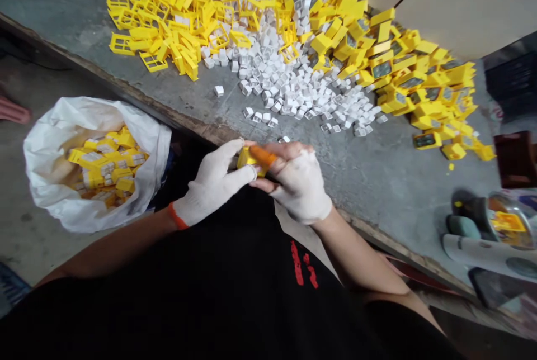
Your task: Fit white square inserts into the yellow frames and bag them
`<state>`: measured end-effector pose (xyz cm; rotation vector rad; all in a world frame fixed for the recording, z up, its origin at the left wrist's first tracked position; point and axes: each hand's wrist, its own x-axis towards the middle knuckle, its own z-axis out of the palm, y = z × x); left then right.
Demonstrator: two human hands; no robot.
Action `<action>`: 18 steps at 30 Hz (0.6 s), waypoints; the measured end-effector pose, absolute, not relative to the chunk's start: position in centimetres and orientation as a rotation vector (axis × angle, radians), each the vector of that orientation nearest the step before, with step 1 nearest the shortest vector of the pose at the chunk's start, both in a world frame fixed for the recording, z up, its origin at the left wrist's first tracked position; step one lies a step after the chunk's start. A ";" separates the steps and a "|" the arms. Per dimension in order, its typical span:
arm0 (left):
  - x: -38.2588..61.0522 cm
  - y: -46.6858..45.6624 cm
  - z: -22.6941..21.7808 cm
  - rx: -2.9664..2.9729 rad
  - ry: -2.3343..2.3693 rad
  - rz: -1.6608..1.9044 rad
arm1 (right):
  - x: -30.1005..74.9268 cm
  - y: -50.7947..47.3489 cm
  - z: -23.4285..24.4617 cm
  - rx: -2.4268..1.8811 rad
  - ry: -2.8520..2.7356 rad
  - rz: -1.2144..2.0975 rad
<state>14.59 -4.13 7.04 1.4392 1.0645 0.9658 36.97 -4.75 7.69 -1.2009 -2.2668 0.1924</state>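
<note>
Concrete ledge (403, 181) stretches beyond the fingertips, heaped with white cubes (302, 75) and yellow plastic frames (168, 30). Left hand (212, 184) and right hand (297, 186), both white-gloved, angle inward, fingers curled closed on a small yellow plastic piece (247, 161) between them; a white sack (54, 153) of yellow pieces (107, 161) sits left of them.

The yellow part (247, 160), seemingly plastic, is mostly hidden (by gloved fingers (232, 154)).
</note>
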 end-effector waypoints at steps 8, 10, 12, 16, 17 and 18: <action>13.8 -4.8 8.3 1.835 1.085 1.140 | 35.1 -3.9 7.9 -1.031 -1.440 1.114; 13.7 -4.7 8.3 1.785 1.133 1.143 | 34.3 -4.0 7.5 -1.007 -1.263 1.279; 13.5 -4.4 7.9 1.686 1.147 1.102 | 33.8 -4.1 6.8 -0.987 -1.146 1.416; 13.2 -3.4 6.9 1.209 0.835 1.076 | 33.2 -4.3 6.3 -0.913 -1.227 1.434; 13.3 -3.1 6.8 1.020 0.744 1.065 | 33.0 -4.2 6.5 -0.890 -1.306 1.398; 13.6 -2.9 6.7 0.848 0.675 1.042 | 32.8 -4.0 6.8 -0.884 -1.390 1.330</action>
